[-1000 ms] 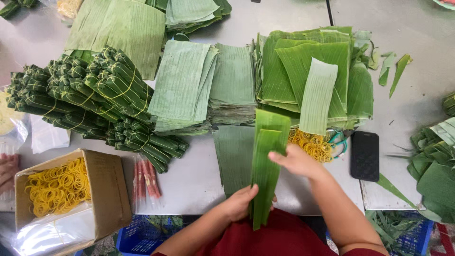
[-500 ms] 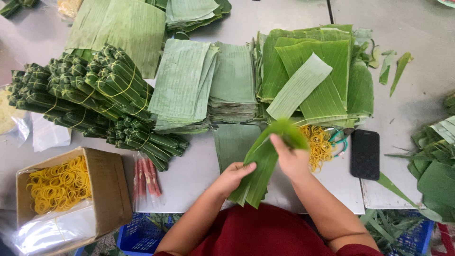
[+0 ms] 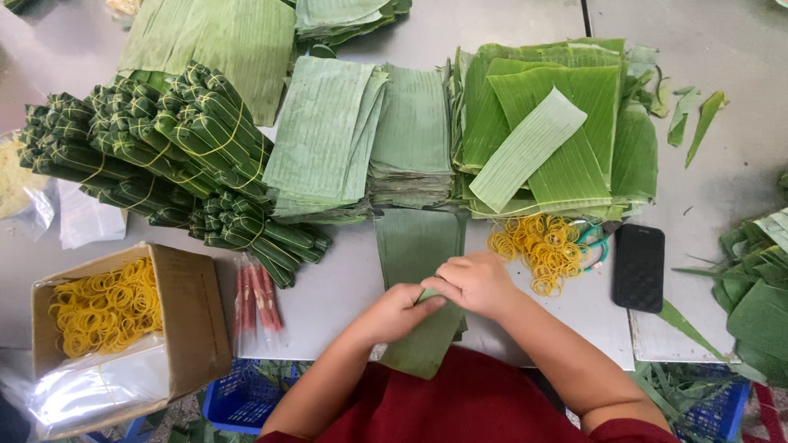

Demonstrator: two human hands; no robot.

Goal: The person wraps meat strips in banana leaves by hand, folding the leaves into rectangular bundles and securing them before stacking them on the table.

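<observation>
My left hand (image 3: 397, 312) and my right hand (image 3: 474, 282) are closed together on a folded banana leaf strip (image 3: 428, 298) near the table's front edge. Under them lies a flat green banana leaf piece (image 3: 414, 246) that hangs over the edge toward my red shirt. A loose heap of yellow rubber bands (image 3: 542, 243) sits just right of my right hand. Stacks of cut banana leaves (image 3: 410, 135) and a darker green pile (image 3: 574, 123) lie beyond my hands.
Tied bundles of rolled leaves (image 3: 164, 148) are piled at the left. A cardboard box of yellow rubber bands (image 3: 107, 308) stands at front left, red sticks in a clear packet (image 3: 256, 297) beside it. A black phone (image 3: 639, 267) lies right, near scissors (image 3: 595, 242).
The long leaf strip I held stretched out has been folded down small between my hands. Both hands have come together over the flat leaf piece.
</observation>
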